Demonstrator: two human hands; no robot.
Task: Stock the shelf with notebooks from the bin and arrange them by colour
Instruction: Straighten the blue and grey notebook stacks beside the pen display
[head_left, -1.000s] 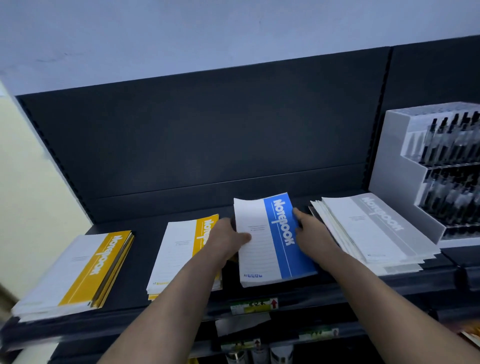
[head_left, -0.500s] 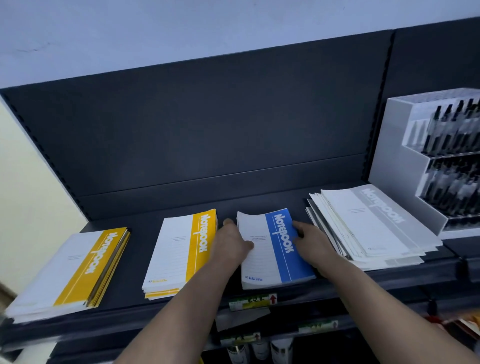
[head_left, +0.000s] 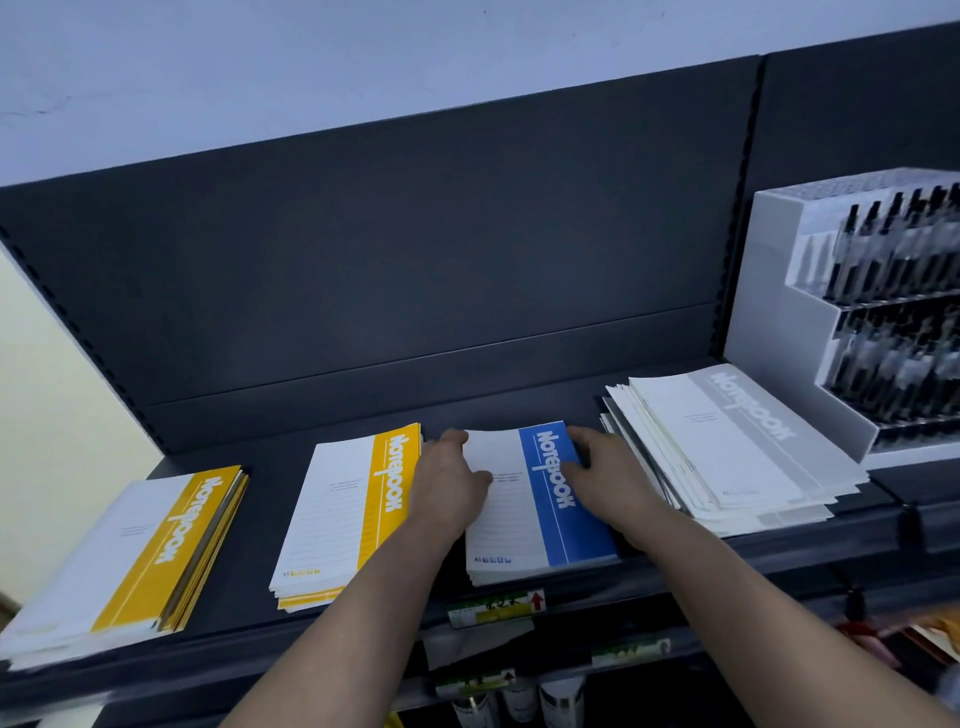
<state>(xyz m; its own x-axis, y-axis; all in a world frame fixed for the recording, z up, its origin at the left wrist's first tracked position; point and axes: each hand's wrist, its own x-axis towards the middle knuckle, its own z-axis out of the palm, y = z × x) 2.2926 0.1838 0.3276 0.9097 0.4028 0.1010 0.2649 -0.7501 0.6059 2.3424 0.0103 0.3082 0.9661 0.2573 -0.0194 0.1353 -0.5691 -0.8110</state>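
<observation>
A small stack of blue-and-white notebooks (head_left: 540, 519) lies flat on the dark shelf (head_left: 249, 597), in the middle. My left hand (head_left: 449, 486) grips its left edge, thumb on the cover. My right hand (head_left: 605, 478) holds the right edge, fingers curled over the blue band. Left of it sits a yellow-and-white stack (head_left: 348, 514), and a second yellow stack (head_left: 130, 561) lies at the far left. A fanned pile of grey-and-white notebooks (head_left: 737, 447) rests to the right. The bin is out of view.
A white tiered display of black pens (head_left: 883, 312) stands at the far right of the shelf. The dark back panel (head_left: 415, 260) rises behind the stacks. Price tags (head_left: 493, 608) hang on the shelf's front lip, with bottles on a lower shelf (head_left: 519, 701).
The blue stack has come down from a raised tilt onto the shelf and slid back between the yellow and grey piles. Both hands stayed on its edges.
</observation>
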